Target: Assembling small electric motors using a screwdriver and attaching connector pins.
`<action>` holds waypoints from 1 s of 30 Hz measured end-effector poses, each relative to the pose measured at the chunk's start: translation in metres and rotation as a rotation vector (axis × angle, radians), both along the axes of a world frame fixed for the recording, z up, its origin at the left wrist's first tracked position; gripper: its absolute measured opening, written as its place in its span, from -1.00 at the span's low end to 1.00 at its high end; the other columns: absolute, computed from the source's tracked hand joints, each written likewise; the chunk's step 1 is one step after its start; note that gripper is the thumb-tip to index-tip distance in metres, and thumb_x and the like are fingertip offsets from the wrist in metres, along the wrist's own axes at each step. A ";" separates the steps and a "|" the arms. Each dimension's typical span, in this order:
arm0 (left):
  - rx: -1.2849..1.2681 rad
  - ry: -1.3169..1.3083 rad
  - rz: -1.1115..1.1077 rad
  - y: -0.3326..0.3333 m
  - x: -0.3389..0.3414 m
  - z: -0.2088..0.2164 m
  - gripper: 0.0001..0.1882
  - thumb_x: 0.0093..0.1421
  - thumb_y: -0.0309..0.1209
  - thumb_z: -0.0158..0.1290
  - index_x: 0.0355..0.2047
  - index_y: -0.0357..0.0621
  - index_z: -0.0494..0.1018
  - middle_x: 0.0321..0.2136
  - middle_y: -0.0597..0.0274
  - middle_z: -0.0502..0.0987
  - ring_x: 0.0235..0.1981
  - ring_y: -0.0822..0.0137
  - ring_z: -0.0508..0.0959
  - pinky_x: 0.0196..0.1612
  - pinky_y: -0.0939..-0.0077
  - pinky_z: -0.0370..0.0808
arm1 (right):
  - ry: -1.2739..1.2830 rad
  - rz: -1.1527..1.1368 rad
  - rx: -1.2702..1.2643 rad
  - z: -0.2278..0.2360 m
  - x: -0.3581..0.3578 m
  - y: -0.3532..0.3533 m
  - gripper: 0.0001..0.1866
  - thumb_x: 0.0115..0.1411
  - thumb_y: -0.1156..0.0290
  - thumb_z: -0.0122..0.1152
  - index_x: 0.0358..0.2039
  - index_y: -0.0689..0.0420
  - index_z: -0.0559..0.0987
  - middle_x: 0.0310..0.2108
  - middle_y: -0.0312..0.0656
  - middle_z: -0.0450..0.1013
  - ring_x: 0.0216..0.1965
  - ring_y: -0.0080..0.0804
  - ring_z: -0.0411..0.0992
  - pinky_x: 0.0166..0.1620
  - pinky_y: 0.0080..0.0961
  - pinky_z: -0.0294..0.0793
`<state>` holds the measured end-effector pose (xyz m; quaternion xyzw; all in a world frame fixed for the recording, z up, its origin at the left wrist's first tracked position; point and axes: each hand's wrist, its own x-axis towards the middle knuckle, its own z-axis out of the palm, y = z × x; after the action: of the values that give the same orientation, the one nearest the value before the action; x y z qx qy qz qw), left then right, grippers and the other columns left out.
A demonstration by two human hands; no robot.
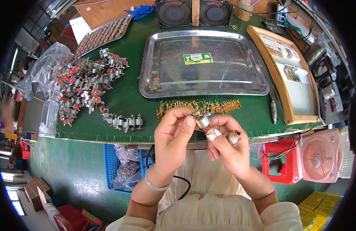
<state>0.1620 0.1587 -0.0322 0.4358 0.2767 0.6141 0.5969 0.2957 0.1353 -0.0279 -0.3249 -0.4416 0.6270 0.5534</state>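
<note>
Both hands meet over the near table edge, around a small silver cylinder part with brass-coloured fittings (204, 121) that looks like a little motor or solenoid. My left hand (173, 135) pinches its upper end between thumb and fingers. Closed at its lower end, my right hand (231, 144) also grips a short brown-ended rod wrapped in white (235, 136); the rod's far end is hidden. White wrapping covers a right fingertip. Just beyond the hands lies a row of brass-coloured frames with thin wires (220, 106). To the left, several similar silver parts (127, 123) stand in a curved row.
A steel tray (147, 63) holds one small part. A heap of red-capped silver parts (79, 82) sits left, near a perforated plate (104, 35). On the right are a wooden-framed box (289, 82) and a screwdriver-like tool (274, 111). Two black fans (174, 14) stand behind.
</note>
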 end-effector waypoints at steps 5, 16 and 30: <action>-0.092 -0.022 -0.140 0.006 -0.011 0.000 -0.78 0.17 -0.40 -0.10 -0.23 -0.30 0.28 -0.37 0.06 0.46 -0.39 0.38 0.47 -0.28 0.50 0.42 | -0.206 -0.069 0.079 0.007 0.011 -0.001 -0.76 0.14 0.47 0.00 -0.20 0.31 0.31 -0.52 -0.29 0.33 -0.67 -0.75 0.20 -0.64 -0.79 0.20; -0.223 -0.052 -0.375 0.006 -0.010 0.003 -0.74 0.19 -0.35 -0.12 -0.23 -0.32 0.28 -0.44 0.11 0.47 -0.45 0.22 0.55 -0.39 0.49 0.54 | 0.207 -0.072 -0.099 0.003 0.020 0.011 -0.77 0.06 0.51 0.09 -0.27 0.30 0.37 -0.55 -0.26 0.35 -0.75 -0.69 0.16 -0.71 -0.70 0.19; -0.239 -0.032 -0.363 0.004 -0.009 0.006 -0.76 0.19 -0.39 -0.15 -0.24 -0.35 0.27 -0.35 -0.04 0.46 -0.46 0.19 0.55 -0.42 0.44 0.55 | 0.218 -0.180 -0.099 -0.002 0.024 0.009 -0.82 0.06 0.53 0.08 -0.31 0.28 0.37 -0.52 -0.28 0.34 -0.74 -0.71 0.13 -0.72 -0.70 0.18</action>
<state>0.1528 0.1628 -0.0261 0.3948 0.2552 0.4662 0.7495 0.3192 0.1443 -0.0296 -0.3200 -0.3165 0.6276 0.6353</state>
